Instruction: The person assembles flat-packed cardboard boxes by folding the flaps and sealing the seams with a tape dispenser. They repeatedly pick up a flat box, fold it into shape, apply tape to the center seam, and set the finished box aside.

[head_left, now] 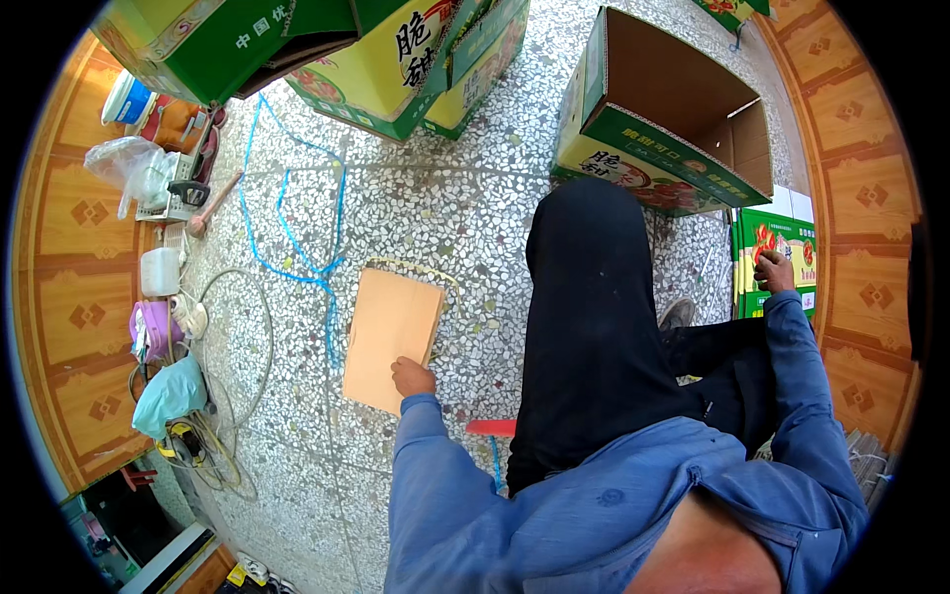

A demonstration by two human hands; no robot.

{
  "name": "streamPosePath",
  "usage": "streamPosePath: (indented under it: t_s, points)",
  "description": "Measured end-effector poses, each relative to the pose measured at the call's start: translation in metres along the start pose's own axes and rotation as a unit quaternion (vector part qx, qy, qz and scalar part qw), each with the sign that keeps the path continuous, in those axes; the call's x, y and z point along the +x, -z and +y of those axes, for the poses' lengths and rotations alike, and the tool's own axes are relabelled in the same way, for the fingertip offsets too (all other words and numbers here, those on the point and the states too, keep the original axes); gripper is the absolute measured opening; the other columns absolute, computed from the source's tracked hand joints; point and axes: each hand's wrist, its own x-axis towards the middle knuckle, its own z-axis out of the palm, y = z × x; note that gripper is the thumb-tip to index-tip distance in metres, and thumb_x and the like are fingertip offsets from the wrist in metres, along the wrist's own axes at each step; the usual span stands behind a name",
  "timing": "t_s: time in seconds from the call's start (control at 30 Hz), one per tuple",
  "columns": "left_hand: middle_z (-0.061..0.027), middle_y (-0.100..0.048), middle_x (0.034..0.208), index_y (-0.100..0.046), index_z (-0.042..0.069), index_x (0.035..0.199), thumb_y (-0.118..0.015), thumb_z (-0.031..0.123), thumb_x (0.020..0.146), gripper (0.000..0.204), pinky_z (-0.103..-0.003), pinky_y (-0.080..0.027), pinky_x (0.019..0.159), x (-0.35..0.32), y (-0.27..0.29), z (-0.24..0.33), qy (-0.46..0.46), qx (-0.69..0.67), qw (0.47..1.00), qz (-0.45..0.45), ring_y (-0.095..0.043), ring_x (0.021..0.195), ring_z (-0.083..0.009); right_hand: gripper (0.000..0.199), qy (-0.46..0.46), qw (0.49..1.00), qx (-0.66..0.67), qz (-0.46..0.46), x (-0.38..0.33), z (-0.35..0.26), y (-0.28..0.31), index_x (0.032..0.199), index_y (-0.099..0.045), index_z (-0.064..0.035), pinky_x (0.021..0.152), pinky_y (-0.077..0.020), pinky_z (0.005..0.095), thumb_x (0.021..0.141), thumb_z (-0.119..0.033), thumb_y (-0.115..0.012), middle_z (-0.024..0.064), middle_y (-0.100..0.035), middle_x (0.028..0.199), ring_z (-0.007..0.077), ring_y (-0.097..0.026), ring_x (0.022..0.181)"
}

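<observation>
Left hand [414,377] is gripping brown cardboard sheet [394,332]; right hand [775,270] is touching still-flat cartons [805,259], grip unclear — open-topped carton [678,166] is standing formed.

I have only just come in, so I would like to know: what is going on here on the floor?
A person in a blue top has both hands busy. The left hand is on the brown cardboard, near its lower right corner. The right hand is at the flat green cartons; its grip is unclear. An open box stands ahead, and blue cord lies on the floor.
</observation>
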Motion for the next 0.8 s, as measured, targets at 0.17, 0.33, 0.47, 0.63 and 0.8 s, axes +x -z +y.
streamPosePath:
  t_s: [0.17, 0.33, 0.47, 0.63, 0.8]
  points:
    - [-0.0213, -0.062, 0.079, -0.058, 0.002, 0.08, -0.061, 0.012, 0.074, 0.012, -0.047, -0.051, 0.069, -0.002, 0.008, -0.054, -0.071, -0.033, 0.997, 0.019, -0.063, 0.074, -0.0389, 0.032, 0.053, 0.997, -0.053, -0.018, -0.019, -0.032, -0.018, 0.111, -0.062, 0.0002, 0.048, -0.0468, 0.0278, 0.087, -0.022, -0.059, 0.0077, -0.064, 0.081, 0.0148, -0.063, 0.063]
    - [-0.0219, -0.064, 0.078, -0.063, 0.003, 0.079, -0.057, 0.011, 0.072, 0.012, -0.05, -0.049, 0.066, -0.012, 0.086, -0.084, -0.17, -0.076, 0.983, 0.004, -0.062, 0.075, -0.0417, 0.028, 0.217, 0.971, -0.095, -0.017, -0.026, -0.04, -0.019, 0.101, -0.064, 0.0026, 0.053, -0.0472, 0.027, 0.084, -0.018, -0.058, 0.0059, -0.064, 0.079, 0.0123, -0.06, 0.063]
    - [-0.0252, -0.064, 0.077, -0.067, -0.002, 0.085, -0.067, 0.029, 0.076, 0.032, -0.05, -0.05, 0.066, -0.02, 0.196, -0.117, -0.195, -0.001, 0.975, -0.105, -0.062, 0.074, -0.0435, 0.03, 0.343, 0.933, -0.103, -0.032, -0.063, -0.089, -0.039, 0.102, -0.065, 0.0012, 0.074, -0.0502, 0.0368, 0.08, -0.019, -0.064, 0.0171, -0.067, 0.092, 0.0295, -0.064, 0.083]
    - [-0.0195, -0.067, 0.082, -0.064, -0.006, 0.102, -0.057, 0.009, 0.089, 0.022, -0.038, -0.047, 0.067, -0.079, 0.429, 0.052, -0.285, -0.224, 0.925, 0.113, -0.059, 0.07, -0.0306, 0.033, 0.471, 0.876, -0.012, -0.106, -0.124, -0.187, -0.047, 0.104, -0.066, 0.0004, 0.08, -0.0502, 0.0375, 0.083, -0.025, -0.065, 0.0179, -0.067, 0.096, 0.0304, -0.065, 0.089]
    - [-0.0214, -0.063, 0.112, -0.061, -0.006, 0.113, -0.049, -0.009, 0.082, 0.034, -0.039, -0.043, 0.093, -0.1, 0.48, 0.227, -0.538, -0.256, 0.767, 0.238, -0.059, 0.103, -0.0354, 0.064, 0.305, 0.832, 0.35, -0.303, -0.181, -0.252, 0.005, 0.125, -0.05, 0.0045, 0.058, -0.0542, 0.0268, 0.09, -0.049, -0.057, 0.0148, -0.065, 0.094, 0.0213, -0.067, 0.081]
